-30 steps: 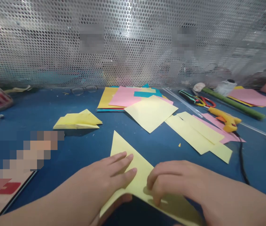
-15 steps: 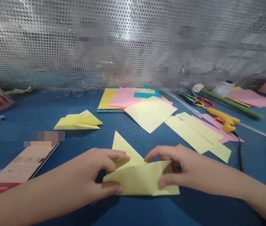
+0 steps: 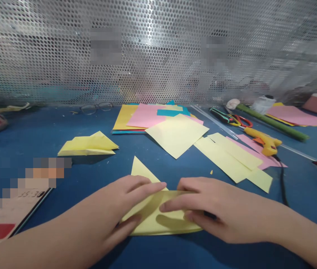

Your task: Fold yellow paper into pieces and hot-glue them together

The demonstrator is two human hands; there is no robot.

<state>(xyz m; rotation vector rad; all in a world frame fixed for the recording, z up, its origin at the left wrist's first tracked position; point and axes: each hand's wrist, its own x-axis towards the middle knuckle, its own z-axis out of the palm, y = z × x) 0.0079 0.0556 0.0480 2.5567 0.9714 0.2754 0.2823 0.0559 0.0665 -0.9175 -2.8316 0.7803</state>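
A folded sheet of pale yellow paper (image 3: 164, 220) lies on the blue table in front of me, one pointed corner sticking up at the back left. My left hand (image 3: 127, 201) grips its left side, thumb at the front and index finger across the top fold. At the right side, my right hand (image 3: 206, 205) holds the paper with its index finger laid over the front flap and the thumb low by the right edge. Under both palms, parts of the paper are hidden. Beyond my left hand rests a folded yellow paper piece (image 3: 88, 144).
Behind the hands lie a loose pale yellow square (image 3: 177, 134), stacked coloured paper (image 3: 122, 117) and cut strips (image 3: 228, 160). To the right are a yellow glue gun (image 3: 265, 140) with its cord, scissors (image 3: 242, 120) and a green stem (image 3: 273, 122). A phone (image 3: 21, 205) sits left; glasses (image 3: 97, 107) behind.
My right hand has moved left over the paper, its fingers now lying on the front flap. That flap has been pressed lower and flatter. My left index finger reaches further right.
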